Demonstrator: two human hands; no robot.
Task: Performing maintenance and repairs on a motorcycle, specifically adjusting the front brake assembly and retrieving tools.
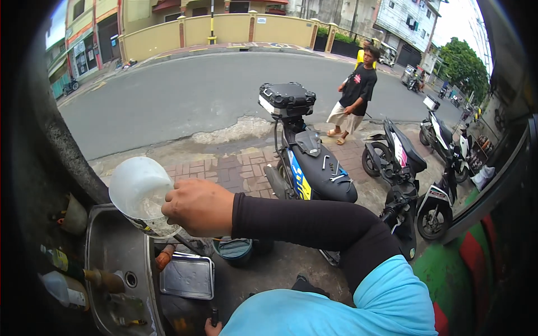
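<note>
The fingers [170, 208] of the right hand [199, 207] grip the rim of a tilted, whitish bucket [134, 185], left of centre in the frame. Below it, at lower left, lies a metal sink [101, 241]; just right of that, a metal tray [188, 278]. At the bottom edge, the left hand [213, 329] meets a dark object [215, 317]; its grip is unclear. A parked motorcycle [322, 173] stands right of centre.

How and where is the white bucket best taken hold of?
The white bucket likely suits a pinch on its right edge, from the right, where the right hand grips: the bucket's round wall looks too broad to span.
</note>
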